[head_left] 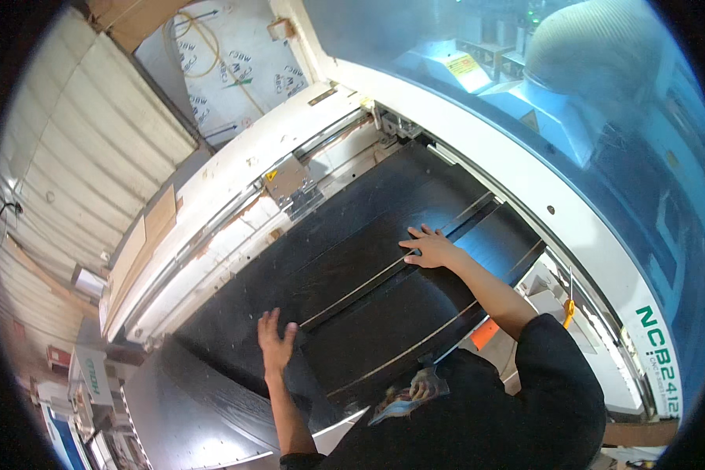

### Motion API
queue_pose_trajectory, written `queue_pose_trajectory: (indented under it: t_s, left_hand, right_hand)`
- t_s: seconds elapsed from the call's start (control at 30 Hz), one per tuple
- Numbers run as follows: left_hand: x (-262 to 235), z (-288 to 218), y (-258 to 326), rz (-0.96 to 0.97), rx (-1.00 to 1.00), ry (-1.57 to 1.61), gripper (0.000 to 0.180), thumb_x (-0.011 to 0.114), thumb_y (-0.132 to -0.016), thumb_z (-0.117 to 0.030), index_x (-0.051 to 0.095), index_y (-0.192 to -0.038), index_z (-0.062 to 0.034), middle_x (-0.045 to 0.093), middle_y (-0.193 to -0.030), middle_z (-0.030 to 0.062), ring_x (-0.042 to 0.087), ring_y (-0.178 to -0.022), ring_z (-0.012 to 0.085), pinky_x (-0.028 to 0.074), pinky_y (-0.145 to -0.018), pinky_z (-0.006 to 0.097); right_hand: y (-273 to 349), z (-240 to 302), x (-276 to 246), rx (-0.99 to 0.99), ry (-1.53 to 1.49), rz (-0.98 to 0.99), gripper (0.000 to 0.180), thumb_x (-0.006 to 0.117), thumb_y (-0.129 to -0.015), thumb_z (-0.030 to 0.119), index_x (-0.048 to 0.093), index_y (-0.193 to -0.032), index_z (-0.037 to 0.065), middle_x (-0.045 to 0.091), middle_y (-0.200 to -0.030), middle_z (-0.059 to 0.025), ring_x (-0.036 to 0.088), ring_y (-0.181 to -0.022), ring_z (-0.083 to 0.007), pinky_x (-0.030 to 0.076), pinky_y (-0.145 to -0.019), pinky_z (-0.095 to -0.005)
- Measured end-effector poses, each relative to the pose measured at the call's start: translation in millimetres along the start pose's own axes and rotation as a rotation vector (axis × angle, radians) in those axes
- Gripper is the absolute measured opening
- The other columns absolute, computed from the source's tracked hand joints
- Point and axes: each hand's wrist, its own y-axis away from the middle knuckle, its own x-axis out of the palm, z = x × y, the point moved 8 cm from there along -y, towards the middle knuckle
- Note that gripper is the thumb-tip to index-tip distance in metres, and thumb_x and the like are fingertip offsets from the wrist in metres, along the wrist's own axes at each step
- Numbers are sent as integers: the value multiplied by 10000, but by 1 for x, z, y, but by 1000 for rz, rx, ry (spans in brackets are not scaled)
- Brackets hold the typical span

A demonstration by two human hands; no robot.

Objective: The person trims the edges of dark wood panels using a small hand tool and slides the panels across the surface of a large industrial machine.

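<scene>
My left hand [274, 342] lies on a large black panel [321, 254] with its fingers stretched out, near the panel's left part. Farther right, my right hand [433, 247] has its fingers spread over the seam beside a second black board [392, 321], which lies closer to my body. Pale thin edges run along the boards, and a narrow dark gap shows between them. Neither hand is wrapped round anything. The boards rest on the bed of a white machine [478, 145]; what lies beneath them is hidden.
A metal rail with a carriage [290, 182] borders the far side. At right rises a bluish transparent cover [603, 172]. A yellow-handled tool [569, 312] and an orange piece [485, 335] sit near my right arm. A grey metal table [188, 415] adjoins at lower left.
</scene>
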Motion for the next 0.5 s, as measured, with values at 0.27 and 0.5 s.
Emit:
queue_pose_trajectory:
  t_s: [0.27, 0.5]
  left_hand:
    - [66, -17, -53, 317, -93, -215, 752, 717, -921, -494, 438, -1574, -247, 286, -1647, 262, 208, -1540, 467, 175, -1217, 644]
    - [99, -14, -116, 139, 0, -137, 643, 719, -920, -475, 567, -1487, -213, 388, -1580, 301, 335, -1479, 483, 287, -1187, 577]
  right_hand:
    - [-66, -5, -9, 66, 131, 42, 739, 606, -979, 554, 247, -1617, 447, 47, -1741, -46, 26, -1587, -394, 97, -1246, -660]
    - [-146, -41, -45, 133, 126, -122, 699, 652, -944, 532, 342, -1570, 496, 120, -1732, -83, 85, -1588, -377, 108, -1269, -564]
